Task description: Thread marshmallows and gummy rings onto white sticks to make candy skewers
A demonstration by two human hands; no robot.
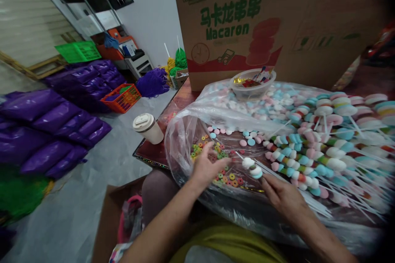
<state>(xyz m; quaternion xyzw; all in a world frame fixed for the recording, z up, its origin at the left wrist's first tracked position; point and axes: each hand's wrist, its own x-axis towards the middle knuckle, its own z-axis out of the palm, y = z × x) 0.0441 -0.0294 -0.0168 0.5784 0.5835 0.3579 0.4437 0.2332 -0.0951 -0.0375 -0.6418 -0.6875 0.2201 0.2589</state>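
Observation:
My right hand (284, 194) is closed around the lower part of a marshmallow skewer (252, 168), which has white and pale blue pieces with a darker one between them. The skewer's bare white tip points up and to the left. To its left, my left hand (207, 167) is held with thumb and fingers apart, above small coloured candy rings (233, 181) scattered on the table. Farther back lie loose pink, white and blue marshmallows (251, 142). Many finished-looking marshmallow skewers (324, 152) are piled to the right, their white sticks fanning toward the front.
A clear plastic sheet (182, 135) covers part of the table. Behind it stand a plastic bowl (253, 90) with wrappers and a large cardboard box (228, 59). A lidded paper cup (154, 132) is near the left edge. Purple bags (46, 131) and an orange basket (123, 100) occupy the floor.

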